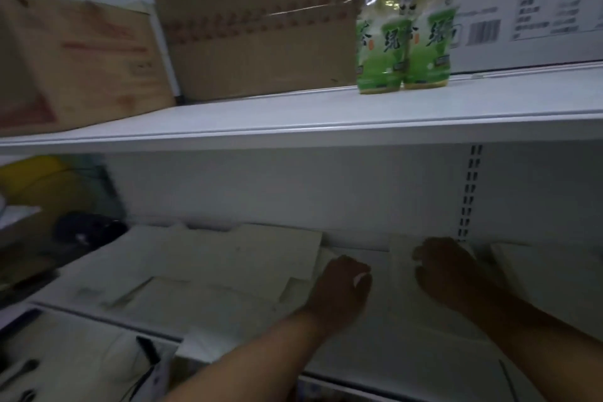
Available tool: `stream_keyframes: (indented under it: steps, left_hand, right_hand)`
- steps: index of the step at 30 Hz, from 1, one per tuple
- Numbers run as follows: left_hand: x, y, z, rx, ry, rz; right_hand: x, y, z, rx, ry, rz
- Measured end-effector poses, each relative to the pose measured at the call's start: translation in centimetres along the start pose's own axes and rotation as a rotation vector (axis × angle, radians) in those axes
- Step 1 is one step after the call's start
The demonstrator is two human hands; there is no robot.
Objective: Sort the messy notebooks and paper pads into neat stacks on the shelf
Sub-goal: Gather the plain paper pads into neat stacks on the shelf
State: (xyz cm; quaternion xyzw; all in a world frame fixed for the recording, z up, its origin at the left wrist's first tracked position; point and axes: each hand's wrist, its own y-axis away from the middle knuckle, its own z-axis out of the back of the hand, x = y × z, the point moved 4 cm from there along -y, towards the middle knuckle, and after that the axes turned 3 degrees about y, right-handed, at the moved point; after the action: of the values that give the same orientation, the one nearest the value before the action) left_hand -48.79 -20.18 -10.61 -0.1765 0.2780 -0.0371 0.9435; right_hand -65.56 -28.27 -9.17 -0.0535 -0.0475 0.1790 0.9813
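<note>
Both hands reach into the dim middle shelf point(408, 349). My left hand point(342, 284) rests on a pale pad point(380, 271) at the right edge of a spread of flat cream pads point(228, 258), its fingers bent over the paper. My right hand point(440, 268) lies on a white pad point(401, 254) near the back wall, fingers curled at its far edge. Another pale pad point(538, 264) lies to the right. Blur and shadow hide how firmly either hand holds the paper.
The upper shelf point(293, 121) carries two green tea bottles point(404, 33), brown cardboard boxes point(254, 19) and a white printed box point(528, 3). A slotted upright point(470, 192) runs down the back wall. Dark and yellow items point(49, 206) crowd the far left.
</note>
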Motion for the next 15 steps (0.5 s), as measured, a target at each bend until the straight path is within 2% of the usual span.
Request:
stream_keyframes:
  steps: [1, 2, 4, 6, 9, 15]
  left_hand:
    - [1.4, 0.8, 1.8, -0.005, -0.081, -0.034]
    - [2.7, 1.8, 3.4, 0.060, -0.190, -0.030]
    - [5.5, 3.6, 5.7, 0.142, -0.487, -0.016]
    - [8.0, 4.9, 8.2, 0.207, -0.648, 0.036]
    - [11.2, 6.2, 11.2, 0.269, -0.630, 0.201]
    - [16.3, 7.0, 13.7, 0.292, -0.513, 0.246]
  right_hand:
    - [2.1, -0.4, -0.1, -0.041, -0.101, 0.088]
    - [4.6, -0.6, -0.6, -0.047, -0.155, 0.158]
    - [9.5, -0.2, -2.3, 0.061, -0.284, 0.196]
    - [13.0, 0.3, -3.5, 0.161, -0.385, 0.180]
    - [15.6, 0.7, -4.6, 0.292, -0.471, 0.072]
    - [18.4, -0.6, -5.6, 0.254, -0.467, -0.208]
